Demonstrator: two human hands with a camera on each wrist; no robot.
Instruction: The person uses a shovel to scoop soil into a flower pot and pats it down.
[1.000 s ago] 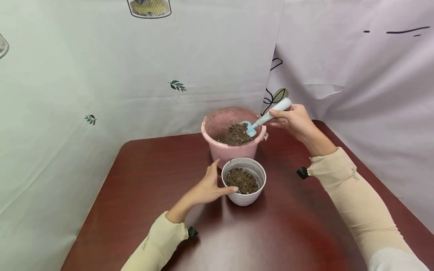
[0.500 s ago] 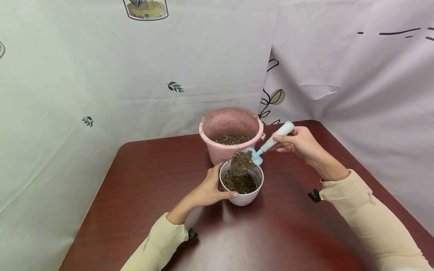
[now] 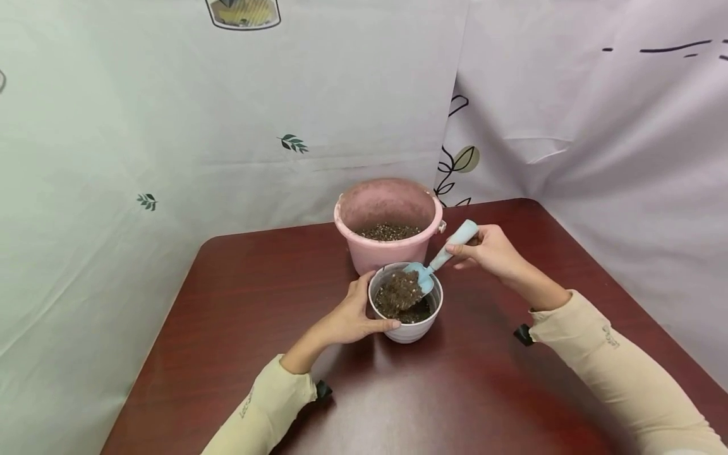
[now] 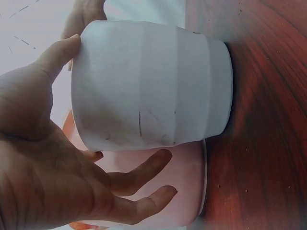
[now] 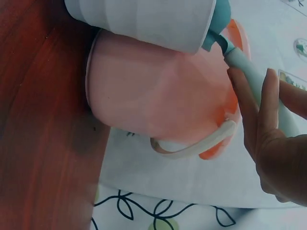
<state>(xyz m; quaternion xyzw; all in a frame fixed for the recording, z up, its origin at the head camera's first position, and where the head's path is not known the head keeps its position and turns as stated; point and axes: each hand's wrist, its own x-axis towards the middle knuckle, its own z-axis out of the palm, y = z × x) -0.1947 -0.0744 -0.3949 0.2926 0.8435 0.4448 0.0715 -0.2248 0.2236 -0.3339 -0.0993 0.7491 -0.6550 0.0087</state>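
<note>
My right hand (image 3: 491,253) grips the pale handle of a small light-blue trowel (image 3: 423,273). Its blade, heaped with dark soil (image 3: 400,292), dips inside the rim of a white ribbed flower pot (image 3: 407,332), which has more soil in the bottom. With thumb and index finger spread along the rim, my left hand (image 3: 348,316) steadies the pot from the left. In the left wrist view the other fingers (image 4: 144,172) stand off the pot's side. Fingers of the right hand (image 5: 268,115) lie along the trowel handle in the right wrist view.
Right behind the pot stands a pink bucket (image 3: 387,254) with soil inside; its white handle (image 5: 201,146) hangs down the side. Everything is on a dark red wooden table (image 3: 267,278). Printed cloth (image 3: 239,114) hangs along the table's back and sides.
The right hand has brought the loaded trowel from over the pink bucket forward and down into the white pot. My left hand, near the rim before, now holds it.
</note>
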